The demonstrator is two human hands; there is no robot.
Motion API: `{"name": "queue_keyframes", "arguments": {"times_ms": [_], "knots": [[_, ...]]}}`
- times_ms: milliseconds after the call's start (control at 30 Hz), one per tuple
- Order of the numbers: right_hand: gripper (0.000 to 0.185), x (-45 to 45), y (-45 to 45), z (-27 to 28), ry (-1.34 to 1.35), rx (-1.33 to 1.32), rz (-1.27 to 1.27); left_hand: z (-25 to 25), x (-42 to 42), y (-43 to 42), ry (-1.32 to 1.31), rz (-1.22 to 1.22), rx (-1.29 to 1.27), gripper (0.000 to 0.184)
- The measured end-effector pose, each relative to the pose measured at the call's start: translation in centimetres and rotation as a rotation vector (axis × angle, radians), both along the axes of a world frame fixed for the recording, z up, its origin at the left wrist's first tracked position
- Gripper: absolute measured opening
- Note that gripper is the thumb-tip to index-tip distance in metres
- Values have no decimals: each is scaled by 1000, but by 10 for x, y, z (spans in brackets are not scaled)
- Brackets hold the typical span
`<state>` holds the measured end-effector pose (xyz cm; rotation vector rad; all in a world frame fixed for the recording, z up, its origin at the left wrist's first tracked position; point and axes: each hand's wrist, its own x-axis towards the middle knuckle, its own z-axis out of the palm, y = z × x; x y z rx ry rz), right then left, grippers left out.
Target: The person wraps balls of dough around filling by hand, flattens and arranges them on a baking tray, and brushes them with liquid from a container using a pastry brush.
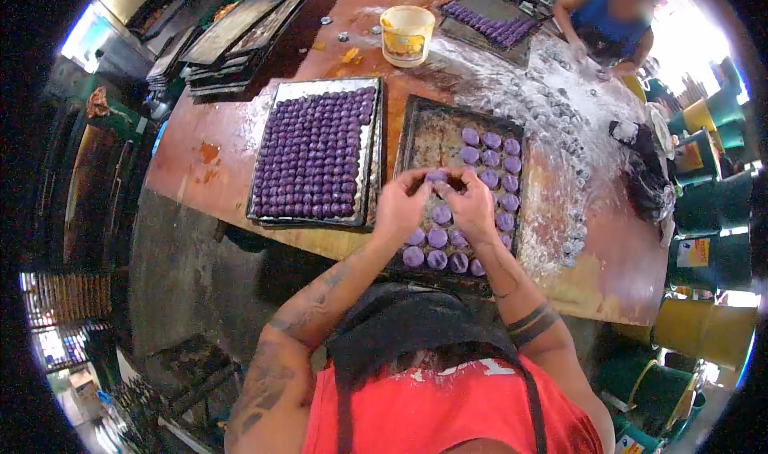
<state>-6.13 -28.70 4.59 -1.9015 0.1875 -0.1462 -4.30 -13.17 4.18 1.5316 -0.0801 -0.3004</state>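
Both of my hands meet over a dark baking tray [424,134]. Between the fingertips of my left hand [404,202] and my right hand [470,202] is a small purple dough piece [436,177]. Flattened purple rounds [437,239] lie in rows along the tray's right side and near edge; its upper left part shows bare, stained metal. To the left, a paper-lined tray [308,88] is packed with small dark purple balls [312,154].
A white bucket [406,40] stands toward the back, near a tray of purple pieces [490,24]. Stacked trays [232,42] are at the back left. Floury dough pieces [560,110] are scattered on the right, before another person [612,18]. A dark bag [640,170] lies at the right edge.
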Motion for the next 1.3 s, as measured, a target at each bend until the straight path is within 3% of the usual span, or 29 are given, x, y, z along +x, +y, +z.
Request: {"name": "queue_keyframes", "arguments": {"times_ms": [33, 67, 100, 133, 167, 200, 267, 367, 433, 500, 533, 567, 633, 667, 700, 800, 833, 867, 933, 1000, 1067, 1167, 1200, 1267, 1300], "knots": [[35, 1, 0, -7, 49, 16, 74, 16, -6, 3, -145, -52, 193, 45], [33, 2, 1, -11, 95, 33, 147, 36, -9, 13, 88, -226, 435, 53], [31, 3, 3, -15, 139, 51, 219, 11, -9, 22, 3, -160, 485, 55], [27, 0, 11, -19, 154, -117, 138, -33, -9, 30, -84, -99, 534, 58], [28, 3, 11, -39, 105, -313, 228, -57, -10, 37, -170, -39, 582, 61], [29, 7, 10, -71, 56, -509, 319, -42, -11, 43, -34, -13, 517, 71], [41, -3, 15, -75, 39, -839, 357, -59, -9, 53, -17, 81, 346, 67], [49, -26, 21, -36, 64, -694, 305, -71, -1, 69, 46, 124, 231, 56], [53, -43, 22, -102, -257, -705, 417, -63, -4, 65, 140, 73, 234, 49], [52, -41, 10, -107, -259, -693, 514, -58, -1, 43, 214, -2, 231, 43], [49, -27, 3, -67, -99, -668, 570, -87, 3, 40, 113, -55, 396, 41], [47, -14, -7, -46, 63, -635, 627, -84, 2, 35, 91, -105, 493, 41], [30, 0, -73, -44, -99, -724, 157, -67, 1, 28, 36, -199, 693, 41], [34, 6, -118, -54, -166, -635, -30, -61, 1, 27, 11, -209, 705, 41], [33, -1, -165, -67, -133, -727, -237, -63, 5, 28, 14, -202, 697, 41], [34, -44, -288, -84, 351, -1172, -405, -66, 35, 40, -39, -149, 763, 37], [35, -62, -310, -96, 355, -1177, -397, -63, 51, 41, -132, -75, 722, 34], [35, -76, -325, -107, 323, -1225, -369, -45, 70, 36, -202, -43, 842, 28], [36, -97, -351, -126, 214, -1366, -292, -54, 119, 36, -379, 110, 901, 16], [34, -107, -341, -116, 157, -1157, -294, -60, 163, 43, -697, 166, 1076, 14], [30, -110, -299, -73, 182, -560, -373, -70, 194, 53, -801, 151, 1199, 13], [24, -128, -280, -85, -85, 430, -638, -83, 217, 55, -788, 89, 1313, 10], [22, -134, -267, -81, -25, 595, -437, -83, 217, 51, -790, 105, 1343, 9], [23, -135, -263, -97, 281, 330, -92, -84, 209, 41, -842, 208, 1264, 8], [23, -121, -252, -120, 299, -28, -13, -77, 193, 27, -795, 372, 1142, 7]]}}
